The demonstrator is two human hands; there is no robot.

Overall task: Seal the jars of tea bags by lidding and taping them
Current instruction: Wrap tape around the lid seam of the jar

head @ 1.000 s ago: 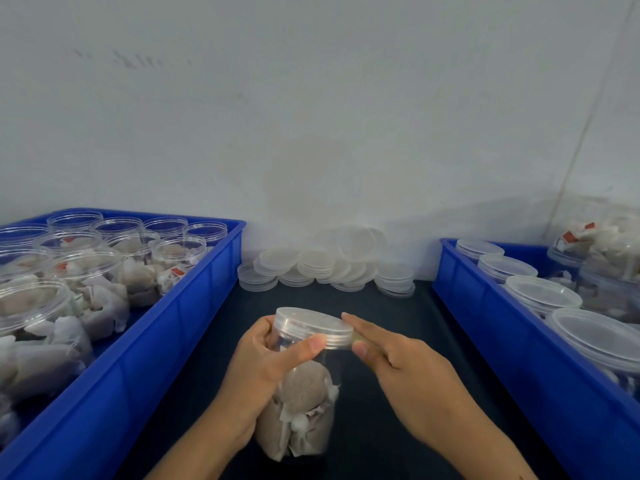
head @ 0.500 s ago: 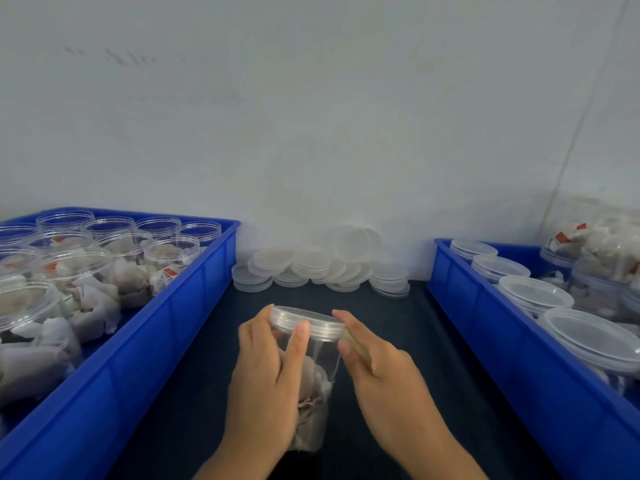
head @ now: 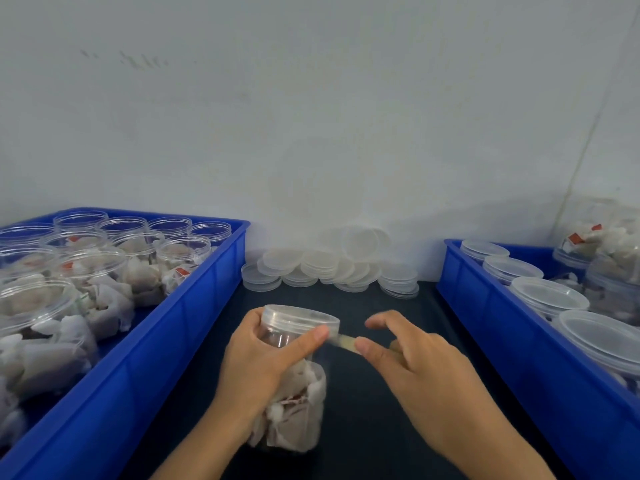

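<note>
A clear jar of tea bags [head: 294,407] stands on the dark table in front of me with a clear lid [head: 299,317] on top. My left hand [head: 263,362] grips the jar's upper part, thumb pressed near the lid's rim. A short yellowish strip of tape [head: 344,341] stretches from the lid's right side to my right hand [head: 412,368], which pinches the tape's end between thumb and fingers just right of the jar. The tape's roll is hidden behind that hand.
A blue bin [head: 194,306] on the left holds several open jars of tea bags. A second blue bin [head: 485,306] on the right holds several lidded jars. Loose clear lids [head: 332,268] lie piled against the white wall at the back.
My right hand has drawn away from the lid to the right, pulling a strip of tape out. The left hand's thumb has shifted toward the lid's rim and the jar has tilted a little.
</note>
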